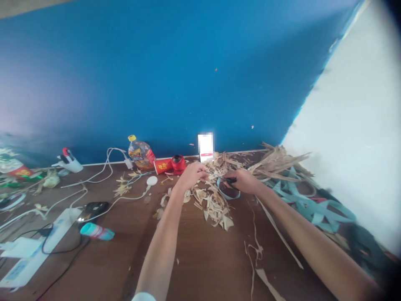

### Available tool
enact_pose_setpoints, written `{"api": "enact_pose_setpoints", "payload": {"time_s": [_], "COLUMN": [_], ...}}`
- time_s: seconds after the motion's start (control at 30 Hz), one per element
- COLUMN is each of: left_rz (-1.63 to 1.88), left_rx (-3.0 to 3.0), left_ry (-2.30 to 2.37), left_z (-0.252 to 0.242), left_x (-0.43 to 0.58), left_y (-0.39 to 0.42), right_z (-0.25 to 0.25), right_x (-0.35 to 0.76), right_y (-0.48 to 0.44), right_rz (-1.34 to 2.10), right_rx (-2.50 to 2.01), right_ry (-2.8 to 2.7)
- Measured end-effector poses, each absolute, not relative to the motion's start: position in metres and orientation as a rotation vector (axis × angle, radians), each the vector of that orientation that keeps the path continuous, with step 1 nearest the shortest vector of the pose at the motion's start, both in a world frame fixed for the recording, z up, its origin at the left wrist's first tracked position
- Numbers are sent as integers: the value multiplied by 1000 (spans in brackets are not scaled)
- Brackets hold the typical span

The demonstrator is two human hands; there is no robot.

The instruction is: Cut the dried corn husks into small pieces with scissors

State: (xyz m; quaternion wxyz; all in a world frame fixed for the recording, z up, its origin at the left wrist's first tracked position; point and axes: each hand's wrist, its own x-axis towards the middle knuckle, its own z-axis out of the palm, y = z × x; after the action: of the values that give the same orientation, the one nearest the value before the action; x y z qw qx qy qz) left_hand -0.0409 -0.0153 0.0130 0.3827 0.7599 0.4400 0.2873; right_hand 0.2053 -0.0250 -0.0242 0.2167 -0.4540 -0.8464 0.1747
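Observation:
My right hand [243, 181] is closed round the black handles of a pair of scissors [223, 179], whose blades point left. My left hand [191, 175] pinches a thin dry leaf strip at the blade tips. Below the hands lies a heap of cut straw-coloured leaf scraps [213, 205] on the brown table [203, 259]. A loop of pale blue strip [228, 195] lies under my right hand.
Dry leaves [275, 161] and blue woven strips [316, 207] are piled at the right. Behind stand a phone [205, 147], a red cup [163, 166], a red tape roll [178, 164] and a bottle [140, 152]. A power strip [37, 246], cables and a teal tube [96, 231] lie at the left.

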Motion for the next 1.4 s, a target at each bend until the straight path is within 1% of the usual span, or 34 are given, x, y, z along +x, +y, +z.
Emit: {"api": "enact_pose_setpoints", "payload": {"time_s": [0.23,0.47,0.63,0.97,1.4], "left_rz": [680,642,660,755,874], "left_rx": [1941,2062,2075,2041,2002], "left_ry": [1134,1210,1198,1165,1125], "left_z": [9,13,16,19,16], "left_x": [-37,-42,-42,-38,-37], "left_y": [-15,-16,-18,-19,-15], "right_z": [-20,-16,-12,-8,-8], "right_x": [212,216,216,215,219], "right_y": [-19,-19,-21,-25,-21], "right_rz": [269,171,211,427,301], "right_rx": [-1352,-1379,-1408,-1281,-1377], "right_ry": [-2493,-2482,-2424,-2399,-2284]}}
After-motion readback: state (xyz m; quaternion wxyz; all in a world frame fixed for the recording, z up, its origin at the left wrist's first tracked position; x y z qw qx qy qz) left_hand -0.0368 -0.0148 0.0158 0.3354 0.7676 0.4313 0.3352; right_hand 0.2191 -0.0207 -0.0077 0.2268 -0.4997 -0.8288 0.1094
